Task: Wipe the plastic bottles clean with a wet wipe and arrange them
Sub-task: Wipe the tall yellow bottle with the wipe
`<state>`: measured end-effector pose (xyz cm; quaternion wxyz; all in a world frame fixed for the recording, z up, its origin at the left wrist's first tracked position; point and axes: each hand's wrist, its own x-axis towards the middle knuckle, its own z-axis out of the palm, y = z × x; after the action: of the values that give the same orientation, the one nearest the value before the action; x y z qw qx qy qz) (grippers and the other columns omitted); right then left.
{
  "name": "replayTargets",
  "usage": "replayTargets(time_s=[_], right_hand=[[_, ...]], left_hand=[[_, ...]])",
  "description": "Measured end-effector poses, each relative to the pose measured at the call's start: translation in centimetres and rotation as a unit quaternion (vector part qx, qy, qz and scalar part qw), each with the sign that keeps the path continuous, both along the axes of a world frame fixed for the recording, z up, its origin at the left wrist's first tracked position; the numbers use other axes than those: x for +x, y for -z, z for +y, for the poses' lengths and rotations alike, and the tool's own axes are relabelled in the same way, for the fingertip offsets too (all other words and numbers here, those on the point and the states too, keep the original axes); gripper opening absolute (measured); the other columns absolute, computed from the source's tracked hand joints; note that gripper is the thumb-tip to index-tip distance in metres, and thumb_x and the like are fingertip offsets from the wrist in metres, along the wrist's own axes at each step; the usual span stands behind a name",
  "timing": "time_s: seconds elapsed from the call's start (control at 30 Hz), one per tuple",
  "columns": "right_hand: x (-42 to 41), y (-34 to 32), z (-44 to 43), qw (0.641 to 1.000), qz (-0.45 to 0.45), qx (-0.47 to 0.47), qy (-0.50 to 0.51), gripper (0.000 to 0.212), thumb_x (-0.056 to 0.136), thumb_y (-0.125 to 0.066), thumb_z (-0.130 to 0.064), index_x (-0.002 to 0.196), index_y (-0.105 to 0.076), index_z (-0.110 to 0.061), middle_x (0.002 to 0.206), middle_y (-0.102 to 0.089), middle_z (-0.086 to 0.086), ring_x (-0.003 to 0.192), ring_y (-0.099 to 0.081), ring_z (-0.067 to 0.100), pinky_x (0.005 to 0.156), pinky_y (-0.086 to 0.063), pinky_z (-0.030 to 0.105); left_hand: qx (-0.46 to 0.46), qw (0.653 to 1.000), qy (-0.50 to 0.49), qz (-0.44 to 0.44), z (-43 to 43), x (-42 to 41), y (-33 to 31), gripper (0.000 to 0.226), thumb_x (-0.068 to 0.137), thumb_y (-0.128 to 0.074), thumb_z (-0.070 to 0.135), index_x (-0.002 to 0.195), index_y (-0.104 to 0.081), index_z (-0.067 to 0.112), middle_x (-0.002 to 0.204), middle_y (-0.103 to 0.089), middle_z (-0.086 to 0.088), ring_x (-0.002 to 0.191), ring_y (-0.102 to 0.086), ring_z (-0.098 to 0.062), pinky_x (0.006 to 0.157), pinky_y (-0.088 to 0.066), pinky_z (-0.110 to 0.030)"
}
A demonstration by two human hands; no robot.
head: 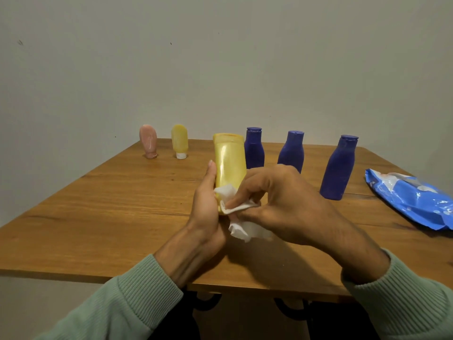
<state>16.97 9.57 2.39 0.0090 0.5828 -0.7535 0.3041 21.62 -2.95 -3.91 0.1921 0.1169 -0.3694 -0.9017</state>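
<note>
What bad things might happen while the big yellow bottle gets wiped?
The left hand grips only the lower part of the big yellow bottle, and the wet wipe may make it slippery, so it might slide out. The right hand pinches the wipe and seems close in front of the middle blue bottle; a wide swipe might knock it over.

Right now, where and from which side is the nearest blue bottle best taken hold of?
The nearest blue bottle stands upright, apart from its neighbours, with the wipes pack lying to its right. So probably grip round its broad body, below the tapering neck, coming from the near side.
</note>
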Motion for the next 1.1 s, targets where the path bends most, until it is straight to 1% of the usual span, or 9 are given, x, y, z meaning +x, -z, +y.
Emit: replayTargets(time_s=[0.2,0.27,0.37,0.43,0.5,0.67,0.8,0.93,1.1], right_hand=[[-1.5,-0.4,0.5,1.0,-0.012,-0.011,0.024,0.02,0.075,-0.075,-0.026,0.094,-0.073,-0.028,0.09,-0.063,-0.017,0.086,-0.058,0.0,0.074,-0.05,0.018],[-2.0,-0.3,0.6,0.998,-0.013,-0.037,0.041,0.021,0.074,-0.075,-0.029,0.095,-0.073,-0.028,0.092,-0.065,-0.017,0.085,-0.058,-0.002,0.07,-0.049,0.015],[-2.9,-0.1,0.7,0.991,-0.022,-0.11,0.074,0.021,0.076,-0.073,-0.029,0.096,-0.073,-0.026,0.092,-0.065,-0.015,0.083,-0.058,-0.002,0.066,-0.048,0.011],[-3.4,0.1,0.7,0.98,-0.017,-0.175,0.095,0.02,0.078,-0.073,-0.026,0.098,-0.073,-0.022,0.093,-0.065,-0.011,0.082,-0.059,0.001,0.066,-0.049,0.011],[-3.6,0.2,0.6,0.974,-0.008,-0.202,0.105,0.02,0.079,-0.071,-0.024,0.1,-0.072,-0.021,0.092,-0.064,-0.01,0.083,-0.058,0.001,0.067,-0.049,0.01],[-3.9,-0.1,0.8,0.991,0.012,-0.128,0.033,0.022,0.079,-0.07,-0.026,0.101,-0.071,-0.027,0.093,-0.059,-0.02,0.089,-0.057,-0.002,0.075,-0.048,0.009],[-4.0,0.3,0.6,0.976,0.022,-0.21,0.046,0.021,0.079,-0.072,-0.021,0.1,-0.071,-0.022,0.091,-0.062,-0.014,0.085,-0.058,-0.002,0.072,-0.046,0.007],[-3.8,0.9,0.2,0.95,0.052,-0.298,0.074,0.019,0.08,-0.072,-0.019,0.1,-0.07,-0.018,0.09,-0.061,-0.01,0.083,-0.059,-0.001,0.07,-0.046,0.007],[-4.2,0.6,0.4,0.927,0.063,-0.353,0.109,0.017,0.083,-0.07,-0.018,0.099,-0.071,-0.014,0.09,-0.063,-0.006,0.079,-0.057,0.0,0.065,-0.044,0.008]], left_hand=[[-0.066,0.998,-0.006,0.014,0.4,0.1,-0.4,0.063,0.095,-0.04,0.058,0.1,-0.077,0.007,0.109,-0.071,-0.018,0.103,-0.066,-0.033,0.1,-0.047,-0.051],[-0.09,0.996,0.01,0.016,0.6,0.3,-0.6,0.06,0.096,-0.037,0.058,0.112,-0.069,0.011,0.111,-0.07,-0.018,0.1,-0.067,-0.034,0.086,-0.053,-0.051],[-0.125,0.99,0.064,0.032,0.9,0.6,-0.9,0.06,0.097,-0.03,0.059,0.117,-0.064,0.015,0.099,-0.069,-0.018,0.072,-0.066,-0.033,0.054,-0.056,-0.04],[-0.137,0.986,0.092,0.038,1.0,0.7,-1.0,0.06,0.098,-0.027,0.059,0.113,-0.064,0.013,0.085,-0.065,-0.018,0.06,-0.061,-0.031,0.048,-0.055,-0.037],[-0.145,0.983,0.108,0.041,1.1,0.9,-1.0,0.058,0.098,-0.027,0.059,0.113,-0.06,0.013,0.081,-0.063,-0.018,0.058,-0.059,-0.03,0.046,-0.054,-0.035],[-0.153,0.982,0.097,0.053,1.1,0.8,-0.9,0.056,0.098,-0.031,0.058,0.114,-0.065,0.016,0.085,-0.062,-0.017,0.059,-0.058,-0.031,0.049,-0.052,-0.035],[-0.165,0.981,0.097,0.043,1.0,0.9,-0.7,0.06,0.097,-0.033,0.061,0.107,-0.063,0.01,0.08,-0.058,-0.019,0.061,-0.055,-0.03,0.053,-0.045,-0.035],[-0.172,0.981,0.086,0.032,1.0,1.0,-0.7,0.059,0.095,-0.035,0.063,0.101,-0.064,0.011,0.075,-0.056,-0.017,0.057,-0.051,-0.026,0.05,-0.04,-0.031],[-0.192,0.974,0.112,0.034,1.3,1.2,-0.9,0.065,0.092,-0.034,0.065,0.091,-0.074,0.015,0.073,-0.056,-0.014,0.052,-0.05,-0.024,0.044,-0.04,-0.027]])
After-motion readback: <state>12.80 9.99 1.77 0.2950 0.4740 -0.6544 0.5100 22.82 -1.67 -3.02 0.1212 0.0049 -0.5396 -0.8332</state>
